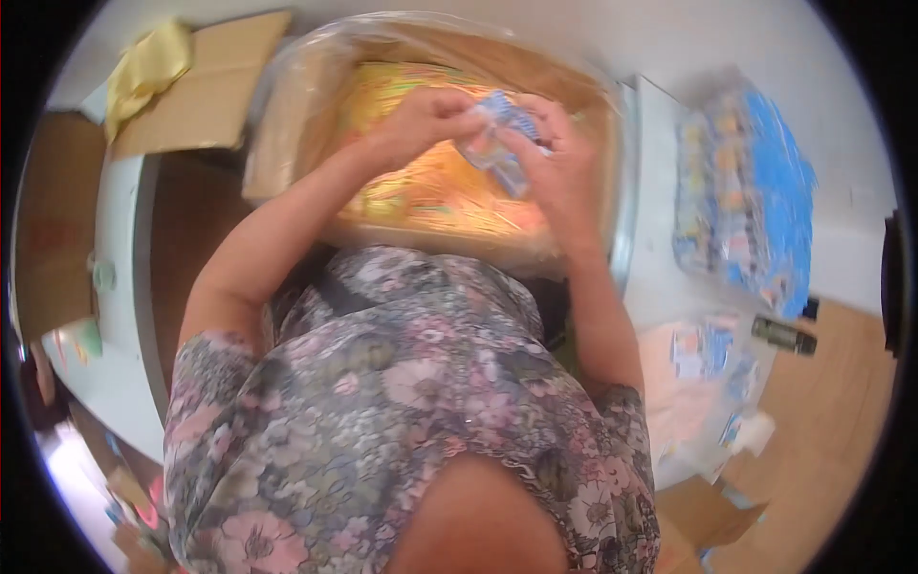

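Observation:
Above a carton, my left hand (428, 122) pinches the upper left edge of a small clear plastic bag (492, 158) printed in blue and white. My right hand (559, 158) grips the same bag from its right side, fingers closed. Motion blur hides what, if anything, is inside the bag. Below both hands, the cardboard carton (277, 158), lined with clear plastic, holds a wide heap of thin, shiny sticks (449, 196) in yellow, orange and pink.
At right, a white table (655, 172) bears a stack of packaged goods (732, 191) in blue wrap. Nearer lie pink packets (674, 383) and a dark green object (784, 335). To the left are an open cardboard box (206, 86) with yellow cloth (148, 77) and another white table (129, 335).

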The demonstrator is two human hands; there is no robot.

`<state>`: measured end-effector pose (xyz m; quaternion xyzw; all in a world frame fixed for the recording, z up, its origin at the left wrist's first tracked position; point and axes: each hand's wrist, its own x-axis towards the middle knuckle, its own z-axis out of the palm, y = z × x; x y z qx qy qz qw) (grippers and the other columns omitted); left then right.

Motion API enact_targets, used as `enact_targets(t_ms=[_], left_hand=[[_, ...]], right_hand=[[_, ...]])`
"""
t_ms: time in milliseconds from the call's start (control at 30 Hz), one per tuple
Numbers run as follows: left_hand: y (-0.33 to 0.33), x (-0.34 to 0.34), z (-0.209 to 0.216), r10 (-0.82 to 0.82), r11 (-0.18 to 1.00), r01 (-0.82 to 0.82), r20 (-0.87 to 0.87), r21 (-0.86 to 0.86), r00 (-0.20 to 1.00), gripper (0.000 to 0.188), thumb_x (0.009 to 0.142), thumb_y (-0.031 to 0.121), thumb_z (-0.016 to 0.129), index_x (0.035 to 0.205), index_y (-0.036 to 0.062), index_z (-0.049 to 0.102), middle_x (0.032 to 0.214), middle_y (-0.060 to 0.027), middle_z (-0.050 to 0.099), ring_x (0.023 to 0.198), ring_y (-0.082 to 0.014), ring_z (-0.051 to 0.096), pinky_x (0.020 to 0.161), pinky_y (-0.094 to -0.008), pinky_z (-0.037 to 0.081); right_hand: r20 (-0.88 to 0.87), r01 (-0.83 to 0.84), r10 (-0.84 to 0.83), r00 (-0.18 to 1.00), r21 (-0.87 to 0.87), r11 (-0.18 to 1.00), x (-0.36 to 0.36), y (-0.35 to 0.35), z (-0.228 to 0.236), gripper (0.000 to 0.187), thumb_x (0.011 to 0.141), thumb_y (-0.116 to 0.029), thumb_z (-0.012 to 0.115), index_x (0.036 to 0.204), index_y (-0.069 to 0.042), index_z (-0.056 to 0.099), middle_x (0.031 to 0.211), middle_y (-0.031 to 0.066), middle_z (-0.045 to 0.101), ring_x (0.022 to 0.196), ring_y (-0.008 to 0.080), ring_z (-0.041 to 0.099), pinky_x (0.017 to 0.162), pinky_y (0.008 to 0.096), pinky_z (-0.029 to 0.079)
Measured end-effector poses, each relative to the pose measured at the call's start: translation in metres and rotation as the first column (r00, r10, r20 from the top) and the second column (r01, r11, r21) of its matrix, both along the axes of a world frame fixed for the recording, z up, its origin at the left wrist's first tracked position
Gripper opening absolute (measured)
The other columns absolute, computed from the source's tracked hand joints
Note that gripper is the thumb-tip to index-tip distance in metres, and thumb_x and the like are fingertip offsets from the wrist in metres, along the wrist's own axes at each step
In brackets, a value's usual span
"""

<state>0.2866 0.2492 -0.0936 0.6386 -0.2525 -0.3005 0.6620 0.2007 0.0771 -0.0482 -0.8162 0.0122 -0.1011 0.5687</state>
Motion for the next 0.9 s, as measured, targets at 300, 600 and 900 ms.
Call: enact_targets(t_ms=[300, 600, 900], left_hand=[[-0.023, 0.002, -0.009, -0.242, 0.948, 0.132, 0.383, 0.291, 0.891, 0.016, 0.078, 0.013, 0.069, 0.088, 0.0044, 0.060, 0.095, -0.0060, 0.062, 0.090, -0.0181, 0.059, 0.081, -0.0332, 0.046], [-0.081, 0.017, -0.038, -0.391, 0.588, -0.422, 0.699, 0.690, 0.599, 0.061, 0.059, 0.038, 0.080, 0.104, 0.0055, 0.056, 0.100, -0.0143, 0.060, 0.092, -0.0317, 0.057, 0.077, -0.0424, 0.047], [-0.076, 0.020, -0.045, -0.212, 0.549, -0.469, 0.657, 0.692, 0.723, 0.063, 0.057, 0.048, 0.080, 0.102, 0.0103, 0.057, 0.103, -0.0104, 0.060, 0.100, -0.0286, 0.058, 0.080, -0.0433, 0.046]], right_hand=[[0.167, 0.410, -0.402, 0.900, -0.014, 0.912, -0.144, -0.112, 0.009, 0.028, 0.079, 0.001, 0.063, 0.107, 0.002, 0.061, 0.088, 0.0054, 0.065, 0.078, 0.0085, 0.059, 0.068, 0.0214, 0.047], [0.285, 0.743, -0.802, 0.525, -0.612, 0.270, -0.293, -0.256, -0.050, 0.036, 0.082, -0.014, 0.064, 0.113, 0.005, 0.058, 0.100, 0.0137, 0.063, 0.083, 0.0196, 0.059, 0.073, 0.0293, 0.048], [0.510, 0.861, -0.754, 0.414, -0.488, 0.142, -0.270, -0.230, -0.021, 0.030, 0.086, -0.012, 0.061, 0.111, 0.003, 0.058, 0.113, 0.0169, 0.055, 0.097, 0.0248, 0.055, 0.079, 0.0358, 0.047]])
